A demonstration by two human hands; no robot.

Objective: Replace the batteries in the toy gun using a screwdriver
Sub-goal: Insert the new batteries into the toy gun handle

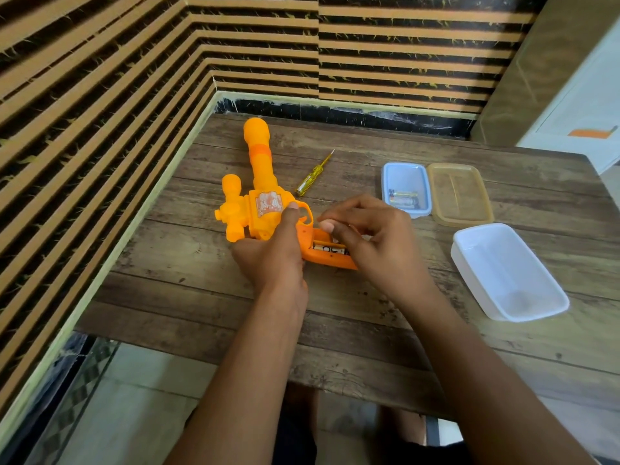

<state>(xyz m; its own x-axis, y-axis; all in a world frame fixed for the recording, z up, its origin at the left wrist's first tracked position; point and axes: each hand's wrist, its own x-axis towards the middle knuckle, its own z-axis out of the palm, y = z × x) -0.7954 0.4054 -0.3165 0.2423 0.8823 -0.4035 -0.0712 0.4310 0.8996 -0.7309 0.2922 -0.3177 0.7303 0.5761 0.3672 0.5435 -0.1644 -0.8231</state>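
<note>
Left grip (271, 258) is wrapped round the body of the orange toy gun (260, 156), thumb pressed by its sticker. It pins the gun to the surface (235, 323) toward the left edge, with the barrel pointing at the far edge. Right grip (372, 243) curls over the open handle compartment, where one battery (327, 247) lies seated; whether those fingers pinch anything cannot be told. A likely slip is that a cell levered out against its spring jumps and rolls off the near edge, or that a fresh one goes in reversed. By the right edge stands a white tub (503, 263) with nothing visible inside. Farther off, a blue tub (385, 176) holds a few batteries (402, 198) at its near end, with a tan lid (459, 196) touching its right side. A yellow screwdriver (310, 181) lies just beyond the gun, unheld.
</note>
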